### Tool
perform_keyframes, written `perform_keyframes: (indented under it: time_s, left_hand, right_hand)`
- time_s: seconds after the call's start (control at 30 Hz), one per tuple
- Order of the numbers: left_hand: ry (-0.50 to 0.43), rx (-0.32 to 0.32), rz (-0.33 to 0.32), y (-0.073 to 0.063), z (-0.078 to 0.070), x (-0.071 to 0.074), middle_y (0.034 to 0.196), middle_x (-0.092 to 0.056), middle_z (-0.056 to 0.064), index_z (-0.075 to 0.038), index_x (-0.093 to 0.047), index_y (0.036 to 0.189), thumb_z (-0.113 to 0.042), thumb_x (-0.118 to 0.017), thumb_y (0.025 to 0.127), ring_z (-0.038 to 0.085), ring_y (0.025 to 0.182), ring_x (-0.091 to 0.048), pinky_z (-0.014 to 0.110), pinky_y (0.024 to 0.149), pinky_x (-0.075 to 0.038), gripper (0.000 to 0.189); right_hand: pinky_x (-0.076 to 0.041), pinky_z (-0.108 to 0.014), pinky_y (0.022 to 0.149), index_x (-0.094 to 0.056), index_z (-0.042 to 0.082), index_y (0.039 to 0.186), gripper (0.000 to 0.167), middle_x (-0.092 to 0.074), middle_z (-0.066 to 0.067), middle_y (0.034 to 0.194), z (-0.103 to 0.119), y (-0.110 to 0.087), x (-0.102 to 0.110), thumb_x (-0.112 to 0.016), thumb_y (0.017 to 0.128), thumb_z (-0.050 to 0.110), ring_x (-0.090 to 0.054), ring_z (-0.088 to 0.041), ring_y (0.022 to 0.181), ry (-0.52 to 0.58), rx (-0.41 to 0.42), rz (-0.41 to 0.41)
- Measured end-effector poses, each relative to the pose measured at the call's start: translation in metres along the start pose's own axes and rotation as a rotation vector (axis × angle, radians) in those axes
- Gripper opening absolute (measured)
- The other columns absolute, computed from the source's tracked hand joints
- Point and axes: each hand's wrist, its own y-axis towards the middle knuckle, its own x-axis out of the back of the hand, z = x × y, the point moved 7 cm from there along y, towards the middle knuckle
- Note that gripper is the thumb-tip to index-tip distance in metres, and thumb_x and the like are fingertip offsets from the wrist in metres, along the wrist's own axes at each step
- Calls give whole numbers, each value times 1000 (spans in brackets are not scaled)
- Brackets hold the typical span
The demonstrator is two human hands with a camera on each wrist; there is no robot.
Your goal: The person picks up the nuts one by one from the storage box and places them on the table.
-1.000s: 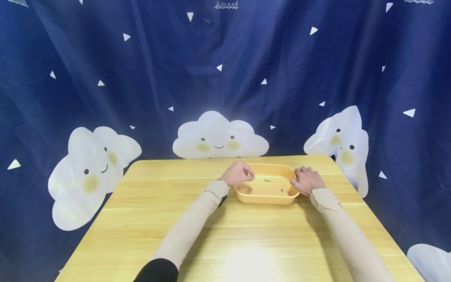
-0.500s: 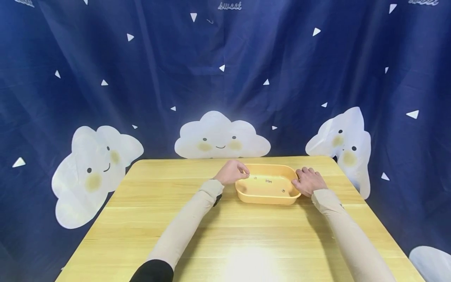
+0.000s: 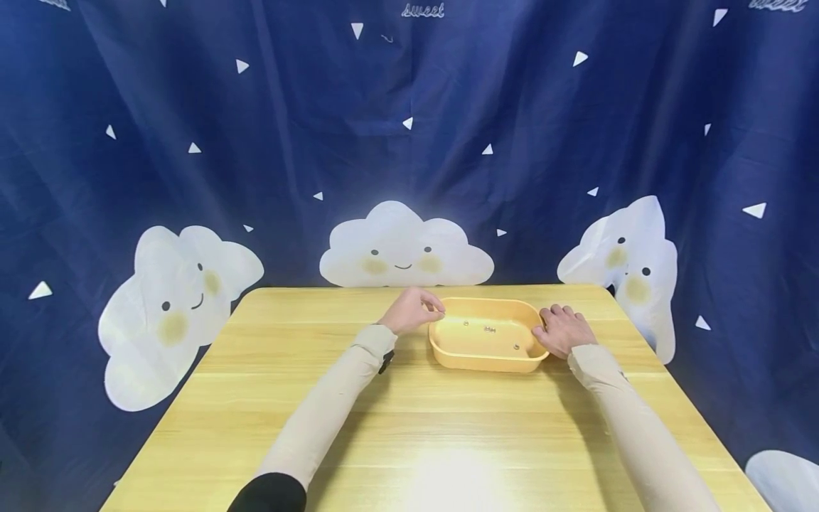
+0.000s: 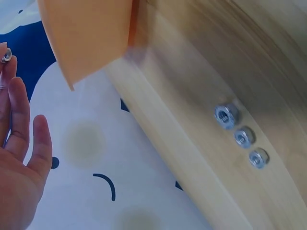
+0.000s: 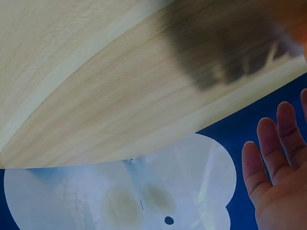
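Note:
A yellow-orange oval tray [image 3: 489, 361] stands on the table, with several small metal nuts [image 3: 489, 329] lying on its bottom. My left hand [image 3: 408, 311] is at the tray's left rim, and its fingertips pinch a small shiny nut [image 4: 6, 55], seen in the left wrist view. My right hand [image 3: 564, 331] holds the tray's right end, thumb over the rim and fingers outside; the right wrist view shows these fingers [image 5: 268, 139] slightly bent. Three more nuts [image 4: 242, 137] stand in a row on the table in the left wrist view; the head view does not show them.
The wooden table [image 3: 409, 412] has its far edge just behind the tray. Beyond it hangs a dark blue curtain [image 3: 358, 163] with white clouds. A dark band [image 3: 386, 361] sits at my left wrist.
My left hand has moved left from inside the tray to its left rim, uncovering a nut on the tray's bottom. The right hand stays at the tray's right end.

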Motion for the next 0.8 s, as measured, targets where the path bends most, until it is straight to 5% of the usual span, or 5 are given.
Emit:
perform_keyframes:
  time_s: [0.8]
  left_hand:
    - [10,60,-64,-30,43,31,102,-80,1,-13,-81,97,-16,-80,86,14,91,-66,46,99,-51,11]
  right_hand:
    - [-46,-67,94,-61,-2,126,51,-61,-28,131,1,-1,2,-44,96,36,-54,-51,120,8,0,-1]
